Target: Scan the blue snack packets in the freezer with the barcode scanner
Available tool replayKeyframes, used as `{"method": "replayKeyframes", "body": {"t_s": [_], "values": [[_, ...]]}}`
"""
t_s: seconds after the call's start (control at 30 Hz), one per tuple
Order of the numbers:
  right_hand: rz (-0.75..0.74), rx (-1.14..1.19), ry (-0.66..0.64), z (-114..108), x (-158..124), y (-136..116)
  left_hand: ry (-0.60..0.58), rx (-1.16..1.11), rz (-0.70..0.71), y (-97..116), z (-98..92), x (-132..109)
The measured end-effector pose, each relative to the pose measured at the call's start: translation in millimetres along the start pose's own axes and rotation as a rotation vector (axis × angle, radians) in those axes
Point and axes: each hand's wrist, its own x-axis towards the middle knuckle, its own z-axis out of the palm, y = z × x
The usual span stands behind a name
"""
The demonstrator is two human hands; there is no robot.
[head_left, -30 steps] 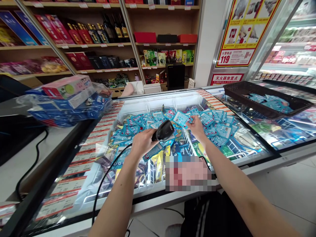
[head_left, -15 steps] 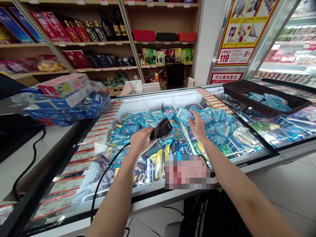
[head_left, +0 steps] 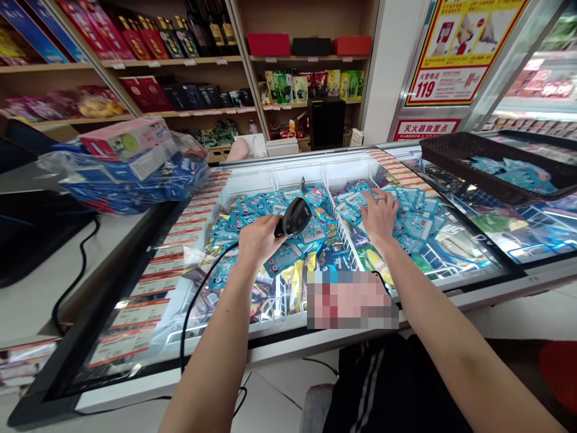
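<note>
My left hand (head_left: 259, 242) is wrapped round the grip of a black corded barcode scanner (head_left: 295, 218), its head above a pile of blue snack packets (head_left: 246, 210). My right hand (head_left: 379, 219) lies over a second group of blue packets (head_left: 417, 219) on the right, fingers apart and touching or just above them. I cannot make out anything held in it. A packet with a white printed back (head_left: 354, 207) lies just left of its fingertips. The packets rest on the chest freezer (head_left: 252, 171) between its front and back edges.
A dark brown tray (head_left: 451, 162) holding more blue packets stands at right. Plastic-wrapped boxes (head_left: 130, 174) sit at left. A phone-like object with a blurred screen (head_left: 354, 300) lies on the freezer's front edge. The scanner cable (head_left: 187, 319) hangs by my left forearm. Stocked shelves (head_left: 180, 60) stand behind.
My right hand has let go of the white-backed packet and moved right onto the right group of packets. My left hand still holds the scanner. The view has shifted slightly.
</note>
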Motion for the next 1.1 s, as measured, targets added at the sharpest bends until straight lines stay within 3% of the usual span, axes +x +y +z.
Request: {"method": "replayKeyframes", "body": {"t_s": [0.17, 0.33, 0.5, 0.77, 1.0, 1.1], "values": [[-0.386, 0.212, -0.214, 8, -2, -13, 0.004, -0.004, -0.014, -2, -0.9, 0], [-0.597, 0.324, -0.333, 14, -1, -25, -0.017, 0.015, -0.006, -4, 0.1, 0], [-0.776, 0.295, -0.47, 12, -3, -33, -0.022, 0.021, 0.008, -6, 0.7, 0], [-0.629, 0.237, -0.453, -5, 1, -42, 0.014, 0.003, 0.011, -7, 0.3, -1], [-0.529, 0.336, -0.499, 13, 1, -51, -0.018, -0.015, 0.028, -3, 1.4, -1], [-0.394, 0.387, -0.51, 17, -1, -44, -0.033, -0.022, 0.03, -2, 3.2, -1]]}}
